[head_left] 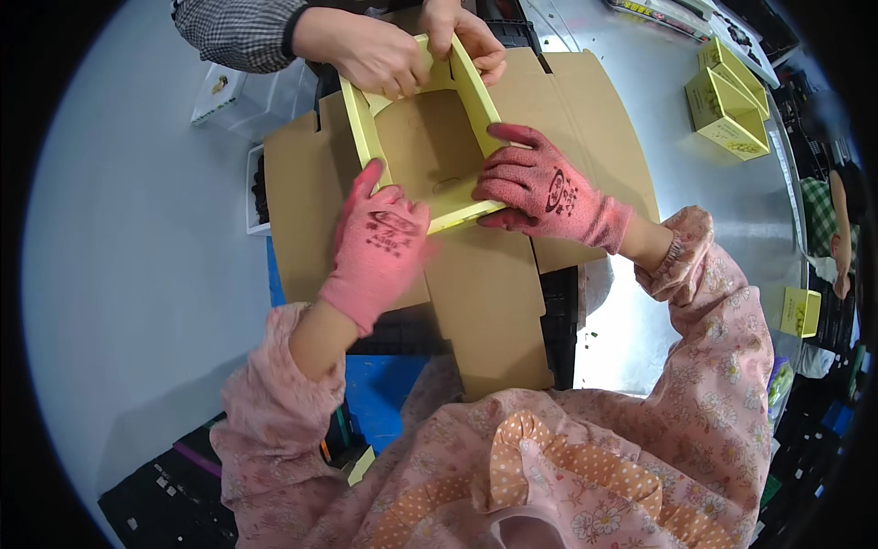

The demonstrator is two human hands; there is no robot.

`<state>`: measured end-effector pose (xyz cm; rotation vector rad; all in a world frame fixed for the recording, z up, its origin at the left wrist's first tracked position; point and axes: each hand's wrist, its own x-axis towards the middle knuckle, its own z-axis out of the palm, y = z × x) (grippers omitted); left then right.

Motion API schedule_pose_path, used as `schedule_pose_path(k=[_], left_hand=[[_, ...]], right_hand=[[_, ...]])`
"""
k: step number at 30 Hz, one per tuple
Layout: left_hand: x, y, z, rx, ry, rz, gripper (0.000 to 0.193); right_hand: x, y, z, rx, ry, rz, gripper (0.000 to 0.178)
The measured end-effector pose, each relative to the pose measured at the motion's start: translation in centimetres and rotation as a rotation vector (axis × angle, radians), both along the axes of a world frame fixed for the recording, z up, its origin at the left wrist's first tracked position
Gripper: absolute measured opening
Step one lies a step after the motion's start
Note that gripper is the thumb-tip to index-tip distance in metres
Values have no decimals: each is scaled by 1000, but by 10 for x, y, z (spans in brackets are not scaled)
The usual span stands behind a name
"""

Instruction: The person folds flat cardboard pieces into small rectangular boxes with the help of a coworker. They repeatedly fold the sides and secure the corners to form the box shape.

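Note:
A pale yellow cardboard box (366, 137) sits with its open side up on a flat brown carton (585, 137), and brown board shows through its bottom. My left hand (382, 242), in a pink glove, holds the near left corner, slightly blurred. The pink-gloved right hand (544, 188) grips the near right corner, thumb outside and fingers over the rim. At the far end, another person's bare hands (375, 50) reach in: one has its fingers inside the far left corner, the other is on the far right wall. My left fingertips are partly hidden behind the box edge.
Finished-looking yellow boxes (727, 110) stand on the metal table (631, 320) at the right, with another small yellow box (800, 312) nearer. A white foam box (240, 101) lies at far left. Black crates (560, 320) sit under the carton. Another person works at the far right edge.

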<state>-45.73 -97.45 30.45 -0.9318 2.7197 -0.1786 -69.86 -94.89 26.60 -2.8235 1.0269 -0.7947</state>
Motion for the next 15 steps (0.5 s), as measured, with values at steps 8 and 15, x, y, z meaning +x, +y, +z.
schedule_pose_path(k=[8,15], left_hand=[[-33,-22,13,714,80,55,26],[-51,-44,0,1303,-25,264,60]], right_hand=[[19,14,3,38,-99,-11,29],[14,25,-24,136,-488,-205,68]])
